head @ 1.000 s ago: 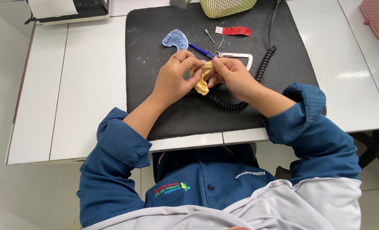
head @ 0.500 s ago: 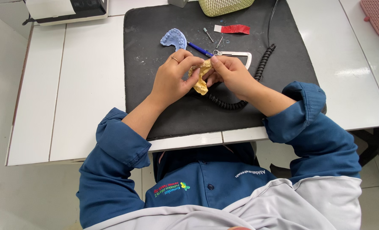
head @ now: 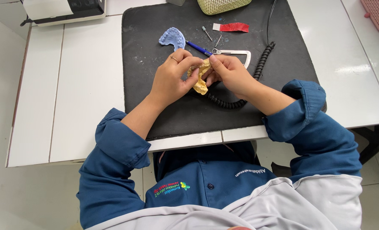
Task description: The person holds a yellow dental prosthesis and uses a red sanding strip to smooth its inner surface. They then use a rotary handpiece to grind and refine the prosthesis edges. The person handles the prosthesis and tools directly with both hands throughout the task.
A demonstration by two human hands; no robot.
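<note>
While the yellow cast (head: pixel 200 79) sits above the black mat (head: pixel 155 102), both hands close around it: the left hand (head: pixel 170 81) grips one side, the right hand (head: pixel 227 74) pinches the other, probably to steady it. Just beyond lie a blue cast (head: pixel 171 38), a pen (head: pixel 198 48) and a caliper (head: pixel 236 55). A woven basket (head: pixel 221 5) stands at the far edge; what it contains is not visible.

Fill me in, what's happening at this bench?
A person in a blue shirt holds a yellow dental cast between both hands, left hand and right hand, above a black mat. A blue dental cast, a blue pen, a metal caliper and a coiled black cord lie on the mat.
</note>
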